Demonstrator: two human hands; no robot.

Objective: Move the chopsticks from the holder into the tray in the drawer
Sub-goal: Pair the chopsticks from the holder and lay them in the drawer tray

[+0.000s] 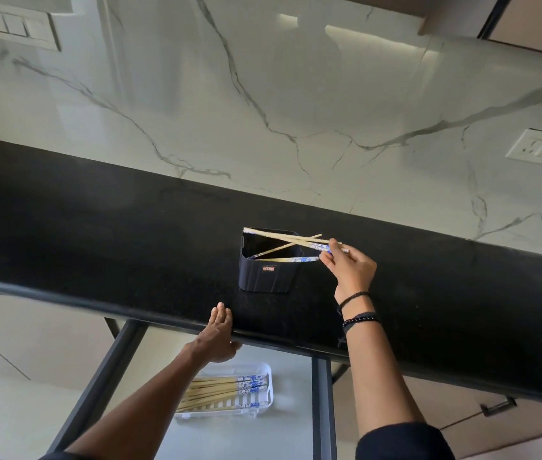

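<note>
- Grip: right hand pinches the patterned ends of the chopsticks, fingers narrow around them.
- Chopsticks lie nearly flat, crossed over the mouth of the holder; long axis runs leftward from the grip.
- Idle: left hand flat on the counter edge, holding nothing.
- Tray in the drawer — below and left of the grip; likely a lift, then a carry down.

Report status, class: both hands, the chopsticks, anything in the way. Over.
Left hand open, flat on counter edge. Right hand pinching chopsticks at the holder. Tray in open drawer holds several already. Path looks clear.
</note>
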